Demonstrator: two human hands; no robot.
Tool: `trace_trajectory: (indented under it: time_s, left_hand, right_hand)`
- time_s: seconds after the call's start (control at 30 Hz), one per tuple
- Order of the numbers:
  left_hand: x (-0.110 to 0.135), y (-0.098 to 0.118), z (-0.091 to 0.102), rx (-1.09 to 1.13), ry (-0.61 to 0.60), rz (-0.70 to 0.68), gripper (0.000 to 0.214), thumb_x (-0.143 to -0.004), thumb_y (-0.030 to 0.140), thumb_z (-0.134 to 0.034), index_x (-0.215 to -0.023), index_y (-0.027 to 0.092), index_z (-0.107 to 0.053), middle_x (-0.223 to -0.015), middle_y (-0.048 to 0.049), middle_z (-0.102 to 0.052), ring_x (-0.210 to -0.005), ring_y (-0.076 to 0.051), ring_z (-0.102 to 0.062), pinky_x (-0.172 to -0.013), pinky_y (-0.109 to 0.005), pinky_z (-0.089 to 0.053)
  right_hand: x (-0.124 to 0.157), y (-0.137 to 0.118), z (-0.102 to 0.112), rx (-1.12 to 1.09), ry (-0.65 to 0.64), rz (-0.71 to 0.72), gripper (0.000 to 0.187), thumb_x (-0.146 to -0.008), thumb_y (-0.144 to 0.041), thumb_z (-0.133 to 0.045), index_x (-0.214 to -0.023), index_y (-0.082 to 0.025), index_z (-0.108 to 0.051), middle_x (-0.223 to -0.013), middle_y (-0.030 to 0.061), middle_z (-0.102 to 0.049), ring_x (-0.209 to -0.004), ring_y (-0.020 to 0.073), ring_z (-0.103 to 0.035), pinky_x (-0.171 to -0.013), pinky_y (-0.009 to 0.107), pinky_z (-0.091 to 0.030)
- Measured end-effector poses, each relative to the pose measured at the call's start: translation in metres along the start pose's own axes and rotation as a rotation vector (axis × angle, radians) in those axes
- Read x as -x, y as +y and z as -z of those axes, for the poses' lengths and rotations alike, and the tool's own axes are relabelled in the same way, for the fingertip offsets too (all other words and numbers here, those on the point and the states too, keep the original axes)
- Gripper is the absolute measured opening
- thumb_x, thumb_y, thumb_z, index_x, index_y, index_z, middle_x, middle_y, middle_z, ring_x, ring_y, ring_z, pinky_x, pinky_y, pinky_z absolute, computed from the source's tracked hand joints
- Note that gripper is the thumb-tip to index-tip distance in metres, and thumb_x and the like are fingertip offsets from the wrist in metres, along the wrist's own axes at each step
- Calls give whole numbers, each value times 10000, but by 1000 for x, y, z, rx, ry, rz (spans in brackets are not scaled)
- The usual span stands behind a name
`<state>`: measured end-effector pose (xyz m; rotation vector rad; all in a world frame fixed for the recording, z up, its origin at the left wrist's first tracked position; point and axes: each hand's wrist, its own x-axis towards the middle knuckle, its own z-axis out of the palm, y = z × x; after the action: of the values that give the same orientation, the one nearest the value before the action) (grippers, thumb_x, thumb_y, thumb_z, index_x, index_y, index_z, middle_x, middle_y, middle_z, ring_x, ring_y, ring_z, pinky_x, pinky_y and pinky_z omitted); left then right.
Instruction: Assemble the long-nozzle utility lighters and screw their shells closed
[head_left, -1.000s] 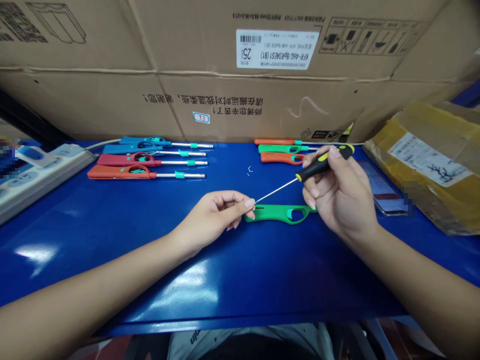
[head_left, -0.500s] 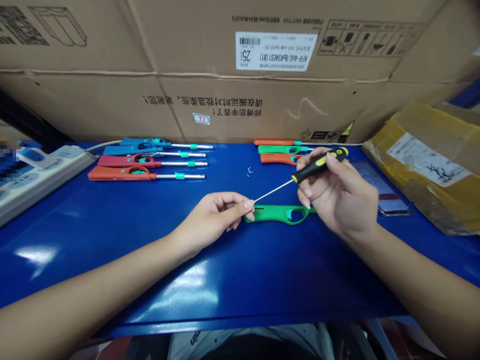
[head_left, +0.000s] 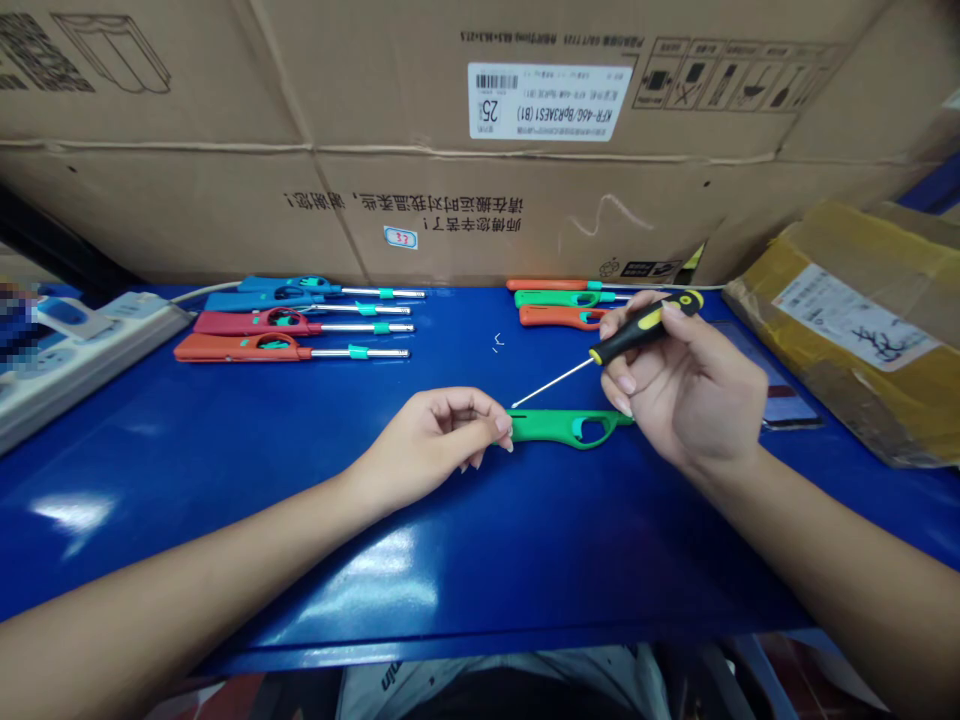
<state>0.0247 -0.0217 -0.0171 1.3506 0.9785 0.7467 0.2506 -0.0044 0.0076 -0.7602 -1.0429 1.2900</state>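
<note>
My right hand (head_left: 686, 375) grips a black and yellow screwdriver (head_left: 637, 330), its thin shaft slanting down to the left. The screwdriver tip is close to my left fingers, just above the left end of a green long-necked lighter (head_left: 551, 426). That lighter lies across the table, and my right hand hides its nozzle end. My left hand (head_left: 457, 430) is closed in a pinch over the lighter's left end. Whatever sits between its thumb and finger, if anything, is hidden. A few tiny pale bits (head_left: 496, 343) lie beyond the lighter.
Several blue and red lighters (head_left: 247, 347) lie in a row at back left, beside a white power strip (head_left: 90, 350). More orange and green lighters (head_left: 559, 316) lie at back centre. A cardboard wall (head_left: 420, 120), a taped parcel (head_left: 855, 330) and a phone-like slab (head_left: 787, 400) surround the blue table (head_left: 480, 560).
The screwdriver tip has come out of my left fingers and now shows bare. My right hand has shifted slightly right. My left hand stays almost in place.
</note>
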Motion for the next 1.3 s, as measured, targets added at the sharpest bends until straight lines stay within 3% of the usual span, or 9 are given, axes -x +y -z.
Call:
trace_trajectory:
  time_s: [0.3, 0.53, 0.87, 1.3]
  left_hand:
    - [1, 0, 1, -9, 30, 19, 115, -778, 258, -735, -772, 151, -693, -681, 14, -679, -521, -67, -510, -514, -184, -424]
    - [2, 0, 0, 4, 1, 3, 91, -804, 237, -739, -797, 149, -719, -722, 2, -704, -536, -58, -525, -521, -171, -422]
    - [4, -2, -5, -27, 11, 24, 175, -750, 295, -796, -800, 137, -742, -627, 0, -650, -557, -82, -517, -546, -199, -403]
    - [6, -4, -5, -142, -47, 0, 177, -802, 293, -772, -846, 122, -764, -647, 12, -618, -559, -66, -455, -530, -195, -349]
  right_hand:
    - [0, 0, 0, 4, -20, -15, 215, -812, -408, -677, -881, -235, -569, -805, -3, -629, -451, 96, -459, -361, 244, -384]
    - [1, -4, 0, 7, -22, -28, 201, -809, -402, -673, -871, -246, -561, -774, -12, -638, -421, 94, -437, -351, 242, -361]
    - [2, -6, -2, 51, -78, 5, 271, -798, -440, -720, -871, -245, -546, -755, -21, -637, -384, 82, -419, -316, 229, -329]
    - [5, -4, -1, 92, -83, 22, 265, -821, -456, -700, -895, -242, -563, -744, -18, -638, -379, 82, -389, -323, 246, -269]
